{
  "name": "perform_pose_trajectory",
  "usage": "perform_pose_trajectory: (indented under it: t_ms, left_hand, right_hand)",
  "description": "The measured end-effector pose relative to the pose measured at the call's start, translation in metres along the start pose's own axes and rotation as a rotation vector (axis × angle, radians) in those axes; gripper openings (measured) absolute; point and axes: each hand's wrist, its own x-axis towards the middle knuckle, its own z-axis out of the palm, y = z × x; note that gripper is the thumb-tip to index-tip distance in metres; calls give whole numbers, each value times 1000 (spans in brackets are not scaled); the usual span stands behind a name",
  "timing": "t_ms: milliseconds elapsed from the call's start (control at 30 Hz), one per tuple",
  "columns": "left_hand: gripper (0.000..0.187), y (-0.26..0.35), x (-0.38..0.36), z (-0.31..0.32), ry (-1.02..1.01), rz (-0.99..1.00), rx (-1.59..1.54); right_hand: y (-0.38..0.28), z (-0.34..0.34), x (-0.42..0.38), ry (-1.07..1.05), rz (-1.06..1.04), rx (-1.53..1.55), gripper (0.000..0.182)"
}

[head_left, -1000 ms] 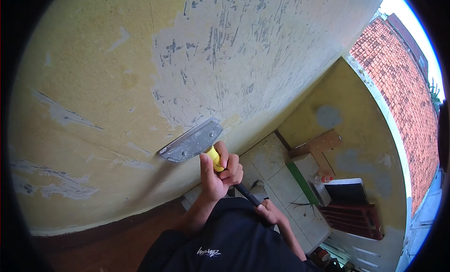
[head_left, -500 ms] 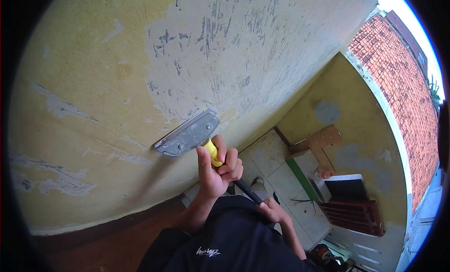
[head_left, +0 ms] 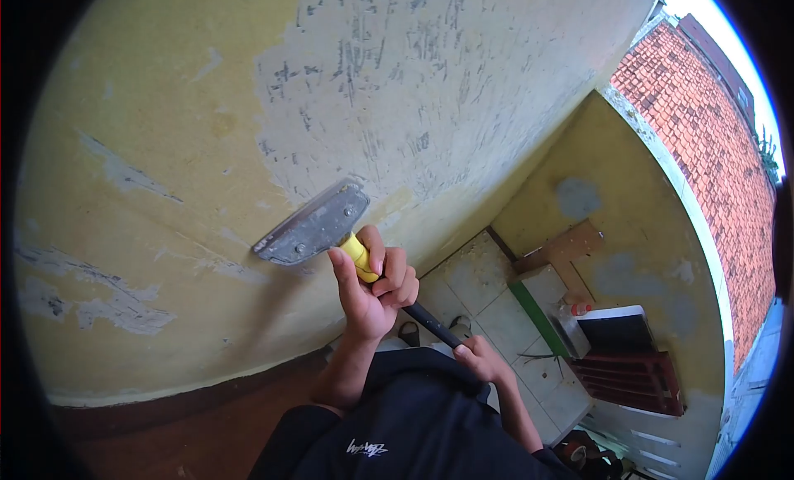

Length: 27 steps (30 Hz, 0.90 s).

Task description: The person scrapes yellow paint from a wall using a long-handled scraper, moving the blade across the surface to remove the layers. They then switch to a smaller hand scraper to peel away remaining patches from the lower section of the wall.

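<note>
A long-handled scraper (head_left: 318, 225) with a wide grey metal blade, a yellow collar and a black handle slants across the middle of the view. Its blade edge is at the yellow wall (head_left: 198, 174), by the border of a patch where paint is stripped to pale grey. Around the yellow collar, close behind the blade, my left hand (head_left: 374, 285) is closed with its thumb pointing up. Lower down, my right hand (head_left: 481, 360) grips the black handle near my body. The handle's far end is hidden.
A low wall (head_left: 620, 256) stands to the right, with a tiled roof (head_left: 703, 116) beyond it. Boards, a plastic bottle (head_left: 576, 309) and a dark red slatted plastic item (head_left: 633, 381) are beside it. White tiles (head_left: 496, 319) cover the floor below.
The scraper and my left hand have shifted left and slightly up in view. Both hands keep their grip, and my right hand has moved up slightly.
</note>
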Motion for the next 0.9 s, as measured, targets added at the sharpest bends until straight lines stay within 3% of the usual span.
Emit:
perform_pose_trajectory:
  t_ms: [233, 900]
  left_hand:
    - [54, -37, -10, -22, 86, -96, -7]
    - [54, -32, -5, -20, 40, -73, 5]
  right_hand:
    - [36, 14, -7, -11, 64, 94, 67]
    - [19, 5, -4, 4, 92, -13, 66]
